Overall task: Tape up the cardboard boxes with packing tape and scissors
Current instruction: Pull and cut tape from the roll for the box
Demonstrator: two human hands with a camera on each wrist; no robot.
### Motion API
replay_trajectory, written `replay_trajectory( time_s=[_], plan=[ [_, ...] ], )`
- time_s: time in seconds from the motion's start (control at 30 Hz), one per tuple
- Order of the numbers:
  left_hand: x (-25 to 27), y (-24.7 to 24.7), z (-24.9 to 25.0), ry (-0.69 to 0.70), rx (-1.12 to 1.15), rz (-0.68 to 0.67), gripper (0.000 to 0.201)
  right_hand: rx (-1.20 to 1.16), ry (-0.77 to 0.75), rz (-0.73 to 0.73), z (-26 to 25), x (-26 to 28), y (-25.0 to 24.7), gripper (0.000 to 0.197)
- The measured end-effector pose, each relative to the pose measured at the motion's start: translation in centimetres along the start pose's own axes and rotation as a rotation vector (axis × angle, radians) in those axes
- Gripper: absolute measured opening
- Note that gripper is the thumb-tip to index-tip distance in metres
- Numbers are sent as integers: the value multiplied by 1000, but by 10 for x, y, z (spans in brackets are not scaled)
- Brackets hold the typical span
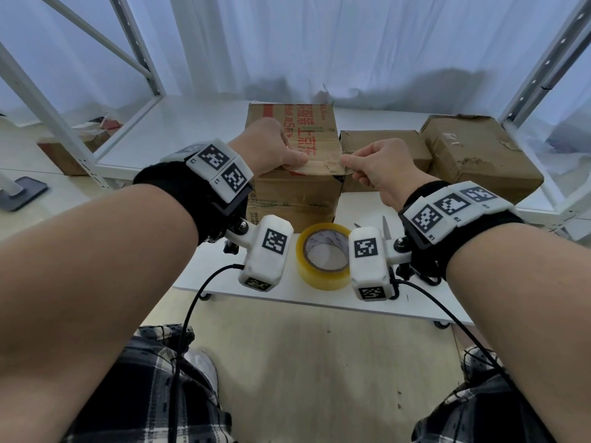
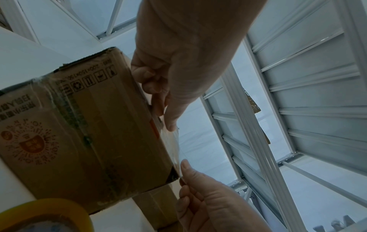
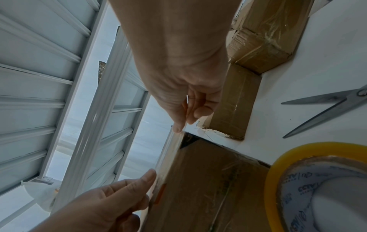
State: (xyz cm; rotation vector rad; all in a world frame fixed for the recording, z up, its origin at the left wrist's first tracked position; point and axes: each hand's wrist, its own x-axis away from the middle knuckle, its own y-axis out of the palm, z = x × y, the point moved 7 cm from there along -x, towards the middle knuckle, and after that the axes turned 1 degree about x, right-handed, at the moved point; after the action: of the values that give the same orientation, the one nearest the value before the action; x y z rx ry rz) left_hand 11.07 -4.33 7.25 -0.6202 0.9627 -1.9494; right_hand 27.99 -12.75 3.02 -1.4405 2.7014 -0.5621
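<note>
The cardboard box (image 1: 297,161) with red printing stands upright near the middle of the white bench (image 1: 198,123), its top closed. Across the near top edge of this box lies a strip of clear tape (image 1: 323,166), stretched between the two hands. The left hand (image 1: 271,145) rests on the box top toward its left side, thumb and fingers pinching the left end of the strip against the cardboard. The right hand (image 1: 377,167) is at the box's near right corner, its thumb and forefinger pinching the right end of the strip just past the corner. From the left wrist view the strip shows as a thin, glossy film running along the box edge between the two thumbs.

The roll of packing tape (image 1: 324,255), yellowish with a printed paper core, lies flat near the front edge of the bench, in front of the box and between the two wrists. The scissors (image 3: 325,108) lie on the bench to the right of the roll, blades spread apart and pointing toward the boxes; in the head view only the blade tips show beside the right wrist.

Just to the right of the box sits a lower, flat box (image 1: 387,151), and beside that, toward the right end of the bench, a larger worn box (image 1: 479,155) wrapped in shiny tape. White metal shelf frames (image 1: 76,91) stand at both ends of the bench, with a pale curtain (image 1: 319,43) behind.
</note>
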Motion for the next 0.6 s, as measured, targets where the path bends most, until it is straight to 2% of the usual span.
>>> replay_trajectory(
  time_s=[0.27, 0.43, 0.6],
  plan=[
    [-1, 1, -1, -9, -11, -11, 25, 11, 18, -18, 2, 0, 1, 18],
    [-2, 3, -1, -15, 4, -24, 24, -42, 92, -58, 9, 2, 5, 12],
    [-2, 2, -2, -24, 11, -24, 24, -21, 157, -90, 17, 4, 6, 14]
  ],
)
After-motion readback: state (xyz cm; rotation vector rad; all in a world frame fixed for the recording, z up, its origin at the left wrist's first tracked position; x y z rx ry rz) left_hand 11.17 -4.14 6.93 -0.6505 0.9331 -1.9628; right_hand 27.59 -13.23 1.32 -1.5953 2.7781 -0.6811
